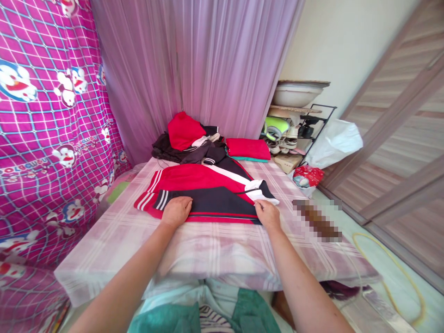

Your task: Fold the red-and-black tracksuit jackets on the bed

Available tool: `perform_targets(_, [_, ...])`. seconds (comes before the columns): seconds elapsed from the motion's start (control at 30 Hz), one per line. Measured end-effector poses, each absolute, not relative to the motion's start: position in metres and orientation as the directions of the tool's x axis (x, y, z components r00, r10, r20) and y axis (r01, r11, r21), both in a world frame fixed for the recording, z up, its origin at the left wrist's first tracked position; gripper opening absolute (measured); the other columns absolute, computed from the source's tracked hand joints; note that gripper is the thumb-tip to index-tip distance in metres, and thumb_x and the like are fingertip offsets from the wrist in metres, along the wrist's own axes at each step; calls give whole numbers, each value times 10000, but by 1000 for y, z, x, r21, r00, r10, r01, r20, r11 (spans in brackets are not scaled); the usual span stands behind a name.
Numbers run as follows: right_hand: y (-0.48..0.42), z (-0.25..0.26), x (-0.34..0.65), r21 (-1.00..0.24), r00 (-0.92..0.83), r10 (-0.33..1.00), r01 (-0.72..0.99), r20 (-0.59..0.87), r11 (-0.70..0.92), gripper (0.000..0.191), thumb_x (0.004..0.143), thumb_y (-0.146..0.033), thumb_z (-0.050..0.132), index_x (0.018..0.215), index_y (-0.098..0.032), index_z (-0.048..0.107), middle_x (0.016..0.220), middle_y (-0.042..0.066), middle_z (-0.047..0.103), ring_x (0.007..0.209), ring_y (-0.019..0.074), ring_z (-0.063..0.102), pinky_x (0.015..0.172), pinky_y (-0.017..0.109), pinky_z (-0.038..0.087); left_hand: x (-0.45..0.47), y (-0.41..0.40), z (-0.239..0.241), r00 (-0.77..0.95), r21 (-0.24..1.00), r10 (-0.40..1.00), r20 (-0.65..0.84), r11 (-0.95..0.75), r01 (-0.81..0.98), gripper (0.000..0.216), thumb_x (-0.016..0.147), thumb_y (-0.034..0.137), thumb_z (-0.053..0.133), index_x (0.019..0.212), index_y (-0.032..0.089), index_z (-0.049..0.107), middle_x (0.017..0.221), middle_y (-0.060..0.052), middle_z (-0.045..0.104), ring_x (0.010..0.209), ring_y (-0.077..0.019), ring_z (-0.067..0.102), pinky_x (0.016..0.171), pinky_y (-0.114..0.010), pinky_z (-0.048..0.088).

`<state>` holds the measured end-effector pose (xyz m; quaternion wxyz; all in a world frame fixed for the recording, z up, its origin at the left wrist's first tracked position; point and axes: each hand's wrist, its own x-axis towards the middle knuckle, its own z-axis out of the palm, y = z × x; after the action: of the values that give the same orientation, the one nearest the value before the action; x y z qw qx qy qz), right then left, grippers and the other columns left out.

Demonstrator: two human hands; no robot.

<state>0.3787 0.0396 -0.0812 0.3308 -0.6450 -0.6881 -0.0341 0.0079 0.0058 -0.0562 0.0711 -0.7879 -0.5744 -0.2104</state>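
Note:
A red, navy and white track jacket (pixel 208 201) lies sideways across the table, with its white-striped cuff and hem at the left and a white part at the right. My left hand (pixel 176 211) is closed on the near edge of the navy section, beside the striped cuff. At the right end, my right hand (pixel 268 214) pinches the jacket close to its white part. The fabric between both hands lies mostly flat. The fingertips of both hands are partly hidden.
A plaid cloth (pixel 215 249) covers the table. Behind the jacket are a heap of dark and red clothes (pixel 185 132) and a folded red and green stack (pixel 248 149). Beyond the right edge stands a rack (pixel 312 125) with shoes and a basin. A patterned pink curtain (pixel 52 115) hangs left.

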Motion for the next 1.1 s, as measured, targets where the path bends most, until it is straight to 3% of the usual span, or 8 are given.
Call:
perform_targets(0.63, [38,-78,376,-362,34,872,917,488,166,292,874,-243,476,888,-234,768,929,57,768,862,202,672,799,280,476,5,7,-55,253,157,870,423,-345,925,438,961,328,330,1070,181,728,1094,-103,756,1027,-244,696,973,-400,523])
perform_targets(0.9, [37,-76,376,-383,58,883,913,466,142,307,878,-227,484,1027,-220,753,1012,69,766,930,214,683,848,302,490,7,7,-54,259,146,881,396,-339,929,452,958,313,320,1087,161,725,1120,-111,748,1046,-247,692,984,-400,521])
perform_targets(1.1, [37,-77,375,-382,65,881,914,469,136,296,870,-220,492,997,-227,759,987,63,770,910,212,684,830,297,493,6,7,-53,246,171,879,409,-338,925,421,950,314,348,1064,188,733,1115,-96,752,1046,-240,694,986,-395,522])
